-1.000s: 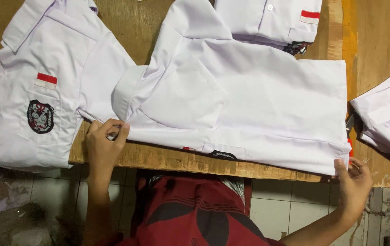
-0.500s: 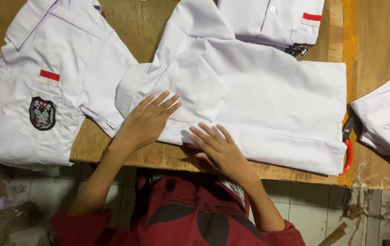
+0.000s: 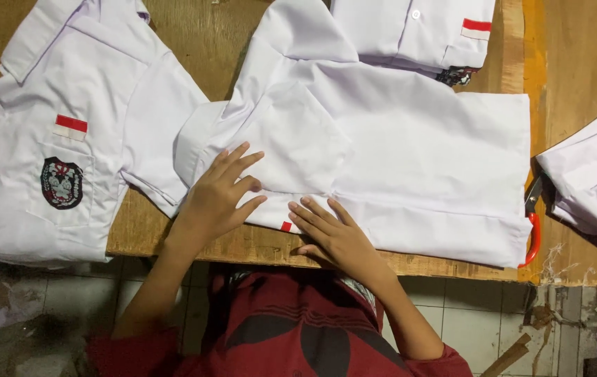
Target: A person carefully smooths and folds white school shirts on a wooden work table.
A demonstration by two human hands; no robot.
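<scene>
Head view, looking straight down on a wooden table (image 3: 208, 42). One white shirt (image 3: 410, 153) lies folded, back side up, across the middle of the table, its near hem running along the table's near edge.

Left hand (image 3: 218, 195): open and flat, fingers spread, palm down on the shirt's folded-in sleeve near the left end of the fold. It grips nothing; it only presses the cloth.

Right hand (image 3: 333, 234): also open and flat, fingers together and pointing up-left, resting on the shirt's lower hem just beside the left hand. The two hands are close but not touching. No cloth is pinched between the fingers.

A small red tab (image 3: 286, 226) shows at the hem, between the hands.

Surroundings:
- Badge shirt (image 3: 47, 139), white, lies face up at the left, with a red stripe over a pocket and a dark round badge on it. It hangs partly off the near table edge, and its sleeve touches the middle shirt's left side.
- Far shirt (image 3: 410, 31), folded, sits at the top, overlapping the middle shirt's upper edge.
- Right shirt (image 3: 592, 181) lies at the right edge of the picture, apart from the middle one.
- Scissors (image 3: 532, 223) with red handles lie between the middle shirt and the right shirt, partly tucked under the middle shirt's corner.

Below the table edge the person's red and black top (image 3: 298, 328) and a tiled floor (image 3: 466, 314) show.
</scene>
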